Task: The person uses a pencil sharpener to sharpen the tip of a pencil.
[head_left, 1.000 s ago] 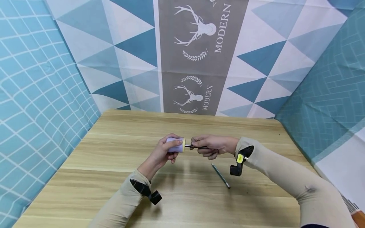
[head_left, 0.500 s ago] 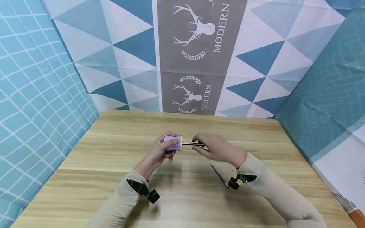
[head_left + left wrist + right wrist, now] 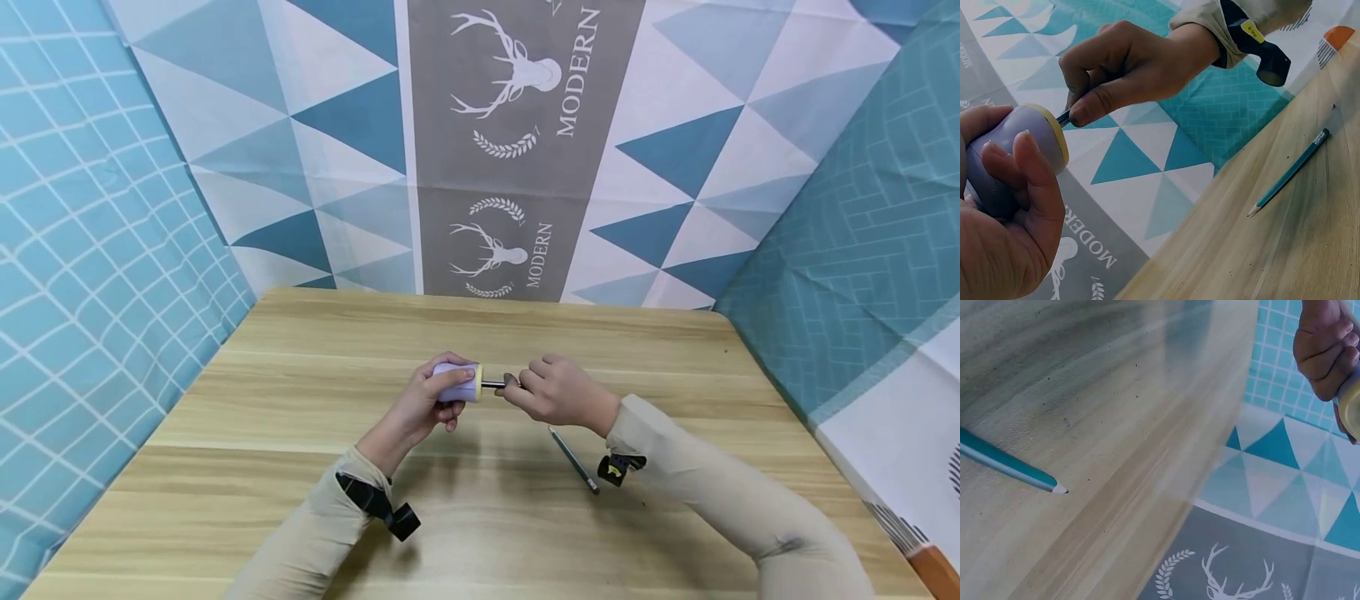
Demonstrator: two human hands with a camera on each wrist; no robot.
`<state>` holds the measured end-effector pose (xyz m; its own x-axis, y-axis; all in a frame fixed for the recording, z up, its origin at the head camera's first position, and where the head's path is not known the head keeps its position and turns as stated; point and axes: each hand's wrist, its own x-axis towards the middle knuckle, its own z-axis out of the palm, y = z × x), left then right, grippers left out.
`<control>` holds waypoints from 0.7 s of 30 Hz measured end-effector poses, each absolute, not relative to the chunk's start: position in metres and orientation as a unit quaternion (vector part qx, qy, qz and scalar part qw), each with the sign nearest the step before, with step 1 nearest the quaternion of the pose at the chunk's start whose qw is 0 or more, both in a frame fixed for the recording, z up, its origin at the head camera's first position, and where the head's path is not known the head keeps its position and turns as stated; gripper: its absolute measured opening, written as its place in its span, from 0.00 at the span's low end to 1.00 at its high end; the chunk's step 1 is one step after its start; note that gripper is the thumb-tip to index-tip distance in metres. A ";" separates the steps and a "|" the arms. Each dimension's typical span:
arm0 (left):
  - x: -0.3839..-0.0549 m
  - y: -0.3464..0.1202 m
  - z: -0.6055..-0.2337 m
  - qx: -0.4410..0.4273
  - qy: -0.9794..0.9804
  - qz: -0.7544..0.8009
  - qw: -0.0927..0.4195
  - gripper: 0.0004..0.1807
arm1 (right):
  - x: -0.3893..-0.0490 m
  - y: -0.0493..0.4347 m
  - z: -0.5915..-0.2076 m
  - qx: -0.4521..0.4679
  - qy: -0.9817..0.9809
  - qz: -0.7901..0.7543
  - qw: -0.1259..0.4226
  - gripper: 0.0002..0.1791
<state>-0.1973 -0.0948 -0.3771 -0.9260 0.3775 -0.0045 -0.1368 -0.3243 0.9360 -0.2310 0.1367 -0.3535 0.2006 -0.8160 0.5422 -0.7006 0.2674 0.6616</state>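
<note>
My left hand [image 3: 420,403] wraps round a lavender, barrel-shaped pencil sharpener [image 3: 453,383] with a yellow rim, its thumb along the top. From the rim end a thin dark pencil [image 3: 492,384] juts out to the right. The fingers and thumb of my right hand [image 3: 558,392] pinch this pencil close to the rim, hiding its outer part. In the left wrist view, the pencil [image 3: 1064,118] shows as a short length between rim and fingertips. Below the hands, a teal pencil [image 3: 573,461] lies on the table, its pale tip [image 3: 1060,488] visible in the right wrist view.
Both hands are above the wood-grain table [image 3: 337,500]. A patterned cloth [image 3: 495,150] hangs behind its far edge, with a blue grid cloth [image 3: 97,250] on the left and a teal cloth [image 3: 862,225] on the right. Small dark specks dot the tabletop.
My right hand has turned over at the wrist, shifted its grasp along the dark pencil and now pinches it nearer the rim. My left hand keeps the sharpener almost still.
</note>
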 end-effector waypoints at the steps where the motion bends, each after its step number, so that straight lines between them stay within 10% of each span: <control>1: -0.197 -0.094 -0.378 0.106 0.559 0.807 0.160 0.04 | -0.231 0.136 -0.354 0.607 -0.639 -0.037 0.472 0.18; 7: -0.198 -0.094 -0.378 0.101 0.568 0.803 0.152 0.05 | -0.223 0.135 -0.352 0.594 -0.740 0.192 0.250 0.14; 14: -0.197 -0.094 -0.377 0.097 0.569 0.803 0.150 0.05 | -0.217 0.133 -0.332 0.391 -0.814 0.416 -0.104 0.13; 21: -0.197 -0.095 -0.376 0.108 0.571 0.802 0.139 0.06 | -0.224 0.134 -0.322 0.231 -0.725 0.549 -0.346 0.13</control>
<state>-0.1971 -0.0947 -0.3757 -0.9378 0.3468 0.0150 -0.0989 -0.3084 0.9461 -0.2236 0.1343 -0.3220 -0.6540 -0.7152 -0.2464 0.0443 0.2890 -0.9563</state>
